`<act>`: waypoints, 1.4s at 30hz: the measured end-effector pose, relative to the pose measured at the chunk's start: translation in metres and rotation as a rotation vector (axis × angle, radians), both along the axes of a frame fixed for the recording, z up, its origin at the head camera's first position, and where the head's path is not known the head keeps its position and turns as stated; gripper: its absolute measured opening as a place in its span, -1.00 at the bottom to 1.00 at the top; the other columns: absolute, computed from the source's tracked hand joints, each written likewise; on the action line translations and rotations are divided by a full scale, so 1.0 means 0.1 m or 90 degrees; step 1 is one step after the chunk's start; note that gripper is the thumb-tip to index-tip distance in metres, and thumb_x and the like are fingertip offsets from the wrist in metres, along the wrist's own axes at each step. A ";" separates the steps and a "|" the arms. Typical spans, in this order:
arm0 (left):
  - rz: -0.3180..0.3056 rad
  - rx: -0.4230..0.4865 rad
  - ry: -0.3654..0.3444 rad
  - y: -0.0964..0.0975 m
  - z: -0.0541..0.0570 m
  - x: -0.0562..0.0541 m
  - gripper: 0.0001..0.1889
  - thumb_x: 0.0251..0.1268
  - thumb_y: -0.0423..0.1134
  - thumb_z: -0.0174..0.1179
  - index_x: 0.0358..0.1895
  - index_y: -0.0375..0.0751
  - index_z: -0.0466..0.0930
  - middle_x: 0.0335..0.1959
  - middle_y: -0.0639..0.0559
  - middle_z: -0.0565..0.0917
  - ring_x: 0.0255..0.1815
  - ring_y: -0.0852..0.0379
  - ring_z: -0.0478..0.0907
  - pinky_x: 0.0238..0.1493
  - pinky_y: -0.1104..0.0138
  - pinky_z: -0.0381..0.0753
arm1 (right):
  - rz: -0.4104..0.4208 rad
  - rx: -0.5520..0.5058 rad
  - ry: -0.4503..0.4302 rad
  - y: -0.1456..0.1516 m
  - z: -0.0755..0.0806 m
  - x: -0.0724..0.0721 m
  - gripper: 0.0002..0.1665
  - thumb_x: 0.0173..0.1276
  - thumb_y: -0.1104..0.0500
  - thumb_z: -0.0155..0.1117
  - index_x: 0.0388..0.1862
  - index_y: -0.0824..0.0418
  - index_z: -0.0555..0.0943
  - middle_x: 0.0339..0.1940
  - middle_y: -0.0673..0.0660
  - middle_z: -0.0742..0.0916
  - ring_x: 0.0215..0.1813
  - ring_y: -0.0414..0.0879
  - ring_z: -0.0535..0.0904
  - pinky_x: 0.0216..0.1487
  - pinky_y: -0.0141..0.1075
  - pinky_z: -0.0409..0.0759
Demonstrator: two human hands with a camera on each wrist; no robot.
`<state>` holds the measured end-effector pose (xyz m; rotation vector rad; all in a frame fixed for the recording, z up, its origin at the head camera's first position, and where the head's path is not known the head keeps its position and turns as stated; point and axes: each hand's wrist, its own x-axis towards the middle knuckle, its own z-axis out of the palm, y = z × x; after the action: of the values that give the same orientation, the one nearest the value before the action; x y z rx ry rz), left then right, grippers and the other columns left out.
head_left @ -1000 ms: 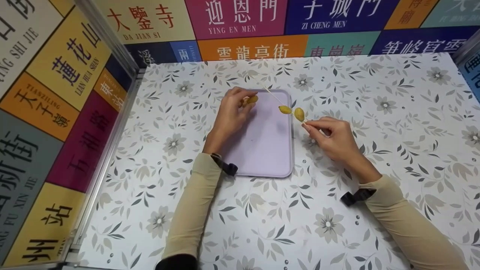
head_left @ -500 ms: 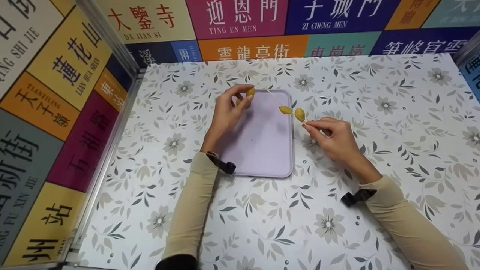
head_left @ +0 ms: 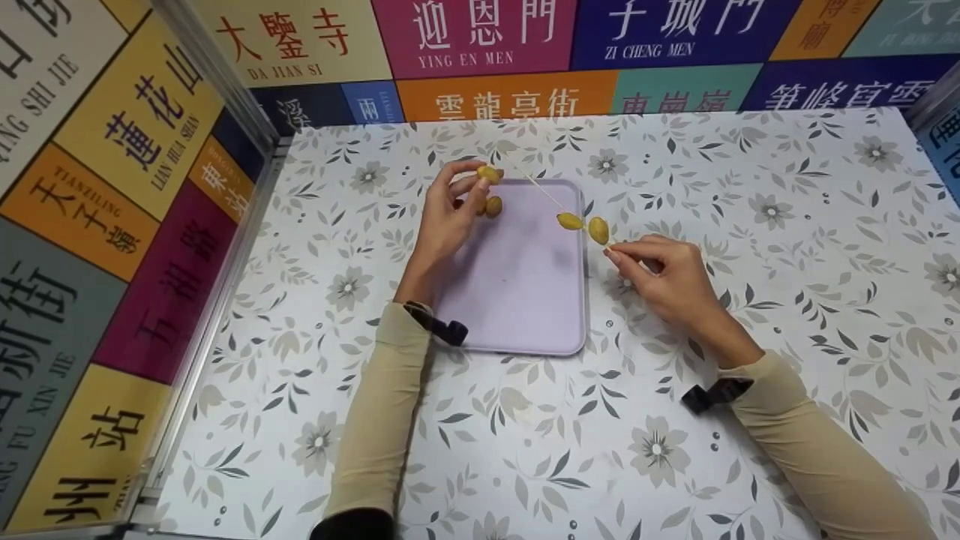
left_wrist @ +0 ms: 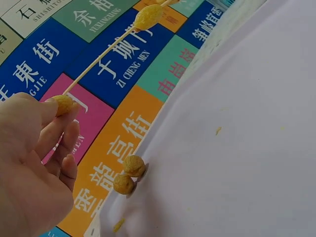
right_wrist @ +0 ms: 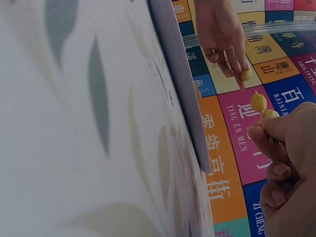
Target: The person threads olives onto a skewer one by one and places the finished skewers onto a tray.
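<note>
My left hand [head_left: 450, 206] pinches a wrinkled yellow oval fruit [head_left: 489, 174] between thumb and index finger above the far left of a lilac tray [head_left: 525, 315]. Two similar fruits [left_wrist: 129, 174] lie at the tray's edge below that hand. Beyond the tray's right side, my right hand [head_left: 664, 274] pinches the lower end of a thin wooden skewer [head_left: 545, 189]. Threaded on the skewer near those fingers are two fruits [head_left: 598, 229], and its bare length slants up and left. In the left wrist view the skewer's tip overlaps the pinched fruit [left_wrist: 63, 104].
The tray rests on a table with a flowered cover [head_left: 652, 450]. Panels with large printed characters [head_left: 495, 45] stand behind the table and along its left side. A few small yellow crumbs [left_wrist: 218, 131] lie in the tray.
My left hand has moved up and slightly left with the pinched fruit, uncovering the fruits lying below it. My right hand and the skewer have stayed almost still.
</note>
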<state>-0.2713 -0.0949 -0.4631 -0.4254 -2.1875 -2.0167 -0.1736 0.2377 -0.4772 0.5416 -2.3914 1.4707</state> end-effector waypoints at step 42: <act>0.110 0.021 -0.009 0.01 0.21 0.14 -0.65 0.55 -0.30 0.35 0.30 -0.22 0.65 0.15 -0.10 0.74 0.02 -0.06 0.55 0.02 0.18 0.40 | 0.029 0.016 0.036 0.01 -0.06 -0.02 -0.79 0.32 0.42 0.57 -0.11 0.22 0.91 -0.44 0.12 0.80 -0.43 -0.26 0.44 -0.39 -0.44 0.34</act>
<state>-0.2569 -0.0944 -0.4424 -0.2113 -2.1149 -1.9672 -0.1760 0.2388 -0.4829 0.6398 -2.3718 1.4261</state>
